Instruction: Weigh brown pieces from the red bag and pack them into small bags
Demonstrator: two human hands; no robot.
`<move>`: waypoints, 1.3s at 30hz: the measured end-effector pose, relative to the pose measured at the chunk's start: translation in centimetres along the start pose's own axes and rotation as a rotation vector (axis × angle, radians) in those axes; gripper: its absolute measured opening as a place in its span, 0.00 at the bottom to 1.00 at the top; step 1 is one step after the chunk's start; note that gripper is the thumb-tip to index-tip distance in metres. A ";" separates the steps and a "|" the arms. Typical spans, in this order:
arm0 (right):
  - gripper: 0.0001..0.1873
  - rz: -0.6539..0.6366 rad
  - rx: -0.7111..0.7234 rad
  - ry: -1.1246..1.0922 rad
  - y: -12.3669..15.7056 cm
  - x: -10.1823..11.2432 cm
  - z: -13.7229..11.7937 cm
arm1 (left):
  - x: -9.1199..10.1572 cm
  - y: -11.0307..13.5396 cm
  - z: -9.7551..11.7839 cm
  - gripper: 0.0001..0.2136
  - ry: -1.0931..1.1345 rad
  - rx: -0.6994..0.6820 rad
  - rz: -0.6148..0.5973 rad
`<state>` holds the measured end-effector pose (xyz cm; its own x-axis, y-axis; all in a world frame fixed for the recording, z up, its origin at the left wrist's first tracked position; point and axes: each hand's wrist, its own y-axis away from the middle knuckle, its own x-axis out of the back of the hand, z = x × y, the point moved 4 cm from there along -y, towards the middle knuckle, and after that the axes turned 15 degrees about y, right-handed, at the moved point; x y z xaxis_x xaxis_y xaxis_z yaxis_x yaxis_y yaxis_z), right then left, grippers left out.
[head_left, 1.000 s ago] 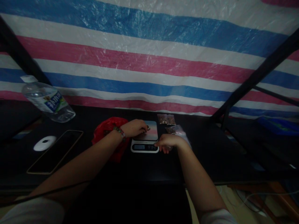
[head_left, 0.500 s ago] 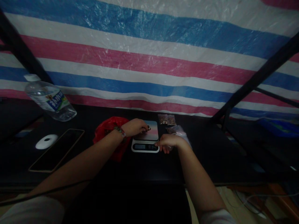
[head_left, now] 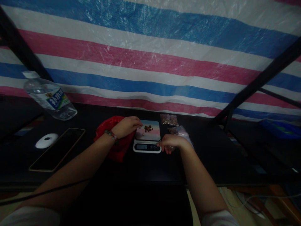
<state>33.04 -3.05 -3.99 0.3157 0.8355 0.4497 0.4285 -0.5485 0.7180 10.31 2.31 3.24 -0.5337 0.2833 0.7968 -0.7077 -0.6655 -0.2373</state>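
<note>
A small kitchen scale (head_left: 147, 138) sits on the dark table, with a few small brown pieces (head_left: 148, 128) lying on its platform. My left hand (head_left: 127, 126) hovers at the scale's left edge above a red plastic bag (head_left: 114, 138), its fingers curled loosely together; I cannot make out anything in them. My right hand (head_left: 171, 143) rests at the scale's right front corner with its fingers bent, touching the scale next to a clear small bag (head_left: 181, 131).
A filled clear packet (head_left: 168, 119) lies behind the scale. To the left are a phone (head_left: 57, 148), a white round puck (head_left: 46, 140) and a tilted water bottle (head_left: 50, 99). A striped tarp (head_left: 150, 56) hangs behind; black frame bars (head_left: 256, 83) cross at right.
My left hand has drawn back leftward off the scale's platform, which now shows small brown pieces lying on it. My right hand has stayed at the scale's corner.
</note>
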 end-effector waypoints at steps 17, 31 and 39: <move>0.24 0.024 -0.045 0.034 -0.4 -0.2 0.4 | 4.3 5.2 -2.5 0.09 0.067 0.149 -0.182; 0.23 0.020 -0.022 0.027 0.0 -0.1 -0.1 | -1.9 -1.8 3.2 0.12 0.016 -0.152 -0.222; 0.22 0.034 -0.001 0.030 -0.1 -0.1 0.0 | 0.2 0.5 1.6 0.12 -0.028 0.052 -0.166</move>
<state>32.96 -3.11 -4.08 0.3049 0.8170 0.4895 0.4171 -0.5766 0.7025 10.58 0.92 4.15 -0.3983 0.3734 0.8378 -0.7594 -0.6466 -0.0729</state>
